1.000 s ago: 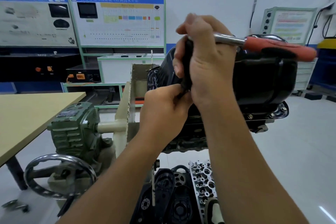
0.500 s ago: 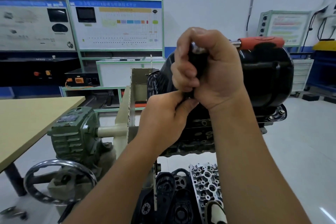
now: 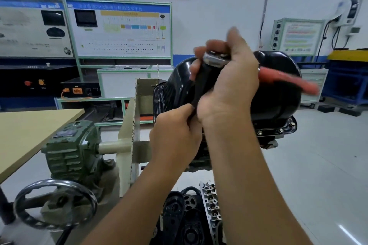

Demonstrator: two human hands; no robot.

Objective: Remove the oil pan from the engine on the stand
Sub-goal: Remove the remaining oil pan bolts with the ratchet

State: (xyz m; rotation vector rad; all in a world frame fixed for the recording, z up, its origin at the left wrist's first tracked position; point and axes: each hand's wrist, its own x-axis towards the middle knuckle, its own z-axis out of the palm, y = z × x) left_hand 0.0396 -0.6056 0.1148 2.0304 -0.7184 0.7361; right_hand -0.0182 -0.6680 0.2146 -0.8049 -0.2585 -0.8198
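The black oil pan [image 3: 278,89] sits on top of the upturned engine on the stand, its flange and bolts [image 3: 278,130] showing at the lower right. A ratchet with a chrome head [image 3: 216,59], a black extension [image 3: 199,87] and a red handle [image 3: 288,81] stands in front of the pan. My right hand [image 3: 229,85] wraps around the ratchet head and the top of the extension. Lower down, my left hand [image 3: 175,135] pinches the foot of the extension near the pan's flange. The socket and the bolt under it are hidden by my hands.
The stand's cream upright plate [image 3: 129,135], green gearbox [image 3: 73,149] and hand wheel [image 3: 53,205] are at the left. A wooden table [image 3: 29,133] lies further left. A cylinder head [image 3: 211,205] and black covers [image 3: 179,221] lie on the floor below. Training panels line the back wall.
The red handle has swung from pointing right and back round toward the right and downward. My right hand has turned with the ratchet head; my left hand stays on the extension's foot.
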